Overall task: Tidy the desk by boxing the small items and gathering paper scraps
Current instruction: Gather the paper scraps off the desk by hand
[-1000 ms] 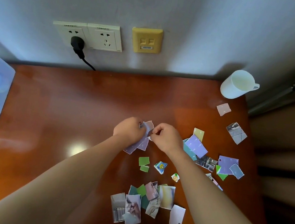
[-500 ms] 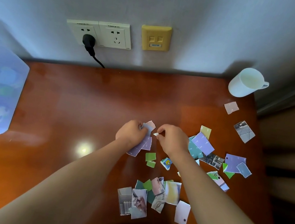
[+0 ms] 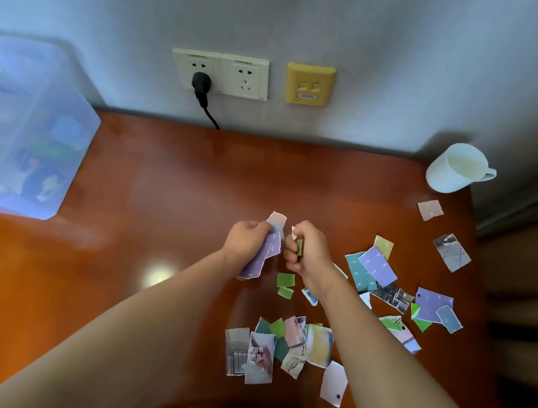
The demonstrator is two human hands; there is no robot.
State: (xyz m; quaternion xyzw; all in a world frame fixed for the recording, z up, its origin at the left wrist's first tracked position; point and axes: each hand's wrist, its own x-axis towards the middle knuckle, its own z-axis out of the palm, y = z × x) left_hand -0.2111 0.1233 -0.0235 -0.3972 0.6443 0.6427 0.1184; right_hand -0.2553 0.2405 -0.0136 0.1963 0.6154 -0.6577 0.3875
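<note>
Purple scraps [image 3: 265, 255] in left hand [image 3: 244, 240] (right hand [image 3: 309, 254] pinches green scrap [image 3: 298, 247]).

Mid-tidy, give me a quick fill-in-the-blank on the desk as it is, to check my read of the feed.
The left hand and right hand each hold paper: a small scrap in the right, the stack of scraps in the ____.
The mug at the far right corner of the desk is ____.
The black plug sits in the ____ of the two white sockets.
The wall plate beside them is ____.
Missing words: left, white, left, yellow.
</note>
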